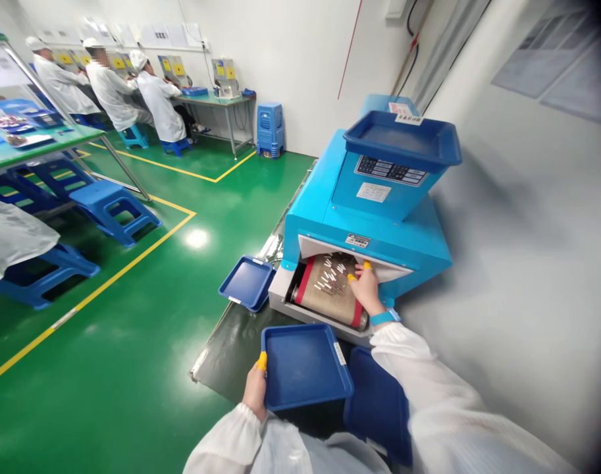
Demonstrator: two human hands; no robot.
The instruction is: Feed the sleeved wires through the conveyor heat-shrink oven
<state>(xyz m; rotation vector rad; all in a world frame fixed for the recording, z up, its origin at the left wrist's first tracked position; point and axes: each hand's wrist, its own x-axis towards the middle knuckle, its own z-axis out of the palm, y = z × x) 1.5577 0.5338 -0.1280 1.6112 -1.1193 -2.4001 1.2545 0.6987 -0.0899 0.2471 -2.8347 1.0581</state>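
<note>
Left grip (pixel 255 388) clamped on blue plastic tray (pixel 305 365) at six o'clock; right grip (pixel 365 288) apart over tiny, blurred white-tipped pieces (pixel 328 280) on tan mesh belt (pixel 320 304).

Head-worn view, angled downward

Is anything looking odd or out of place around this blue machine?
The small white-tipped pieces on the tan conveyor belt lie at mixed angles, not in neat rows, so they look scattered. The blue tray beside the blue machine also sits askew to its front edge.
</note>
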